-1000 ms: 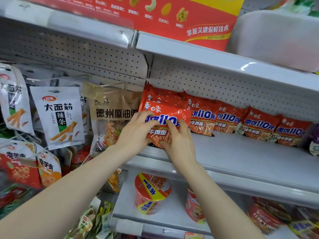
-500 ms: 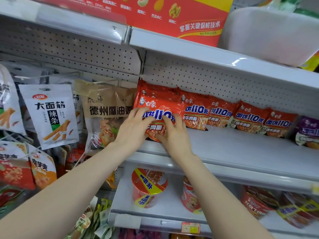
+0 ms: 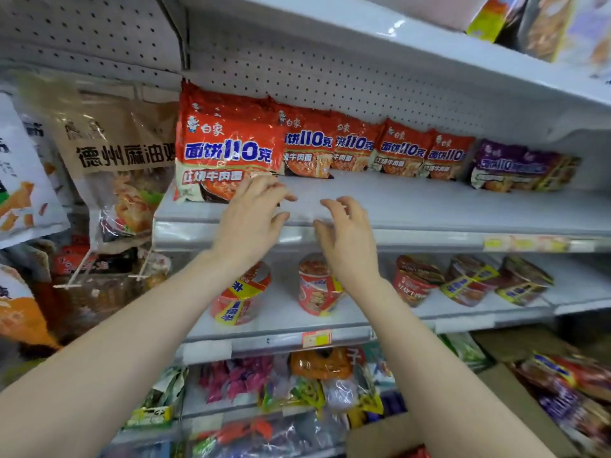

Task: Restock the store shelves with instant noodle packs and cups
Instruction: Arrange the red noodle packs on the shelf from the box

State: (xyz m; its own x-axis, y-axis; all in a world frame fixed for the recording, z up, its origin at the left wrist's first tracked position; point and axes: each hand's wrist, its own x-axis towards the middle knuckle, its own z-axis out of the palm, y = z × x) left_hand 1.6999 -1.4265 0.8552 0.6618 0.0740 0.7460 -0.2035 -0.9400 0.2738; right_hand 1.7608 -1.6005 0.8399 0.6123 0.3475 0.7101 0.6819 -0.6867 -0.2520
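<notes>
A red noodle pack [image 3: 228, 153] stands at the left end of the white shelf [image 3: 429, 209], in front of more red packs [image 3: 357, 143] that run rightward to purple packs [image 3: 515, 166]. My left hand [image 3: 251, 219] hovers just below and in front of the front pack, fingers loose, holding nothing. My right hand [image 3: 347, 233] hangs beside it over the shelf's front edge, fingers spread and loosely curled, empty. Noodle cups [image 3: 241, 299] sit on the shelf below, several more cups [image 3: 469, 282] to the right.
Hanging snack bags [image 3: 119, 166] fill the rack to the left. An open cardboard box [image 3: 578, 401] with red and purple packs sits at the lower right. Mixed snack packets [image 3: 297, 385] crowd the lowest shelves. Another shelf [image 3: 429, 38] hangs overhead.
Both hands have let go of the front red pack and drawn back toward the shelf's edge. The pack now stands by itself. The view has shifted down and right.
</notes>
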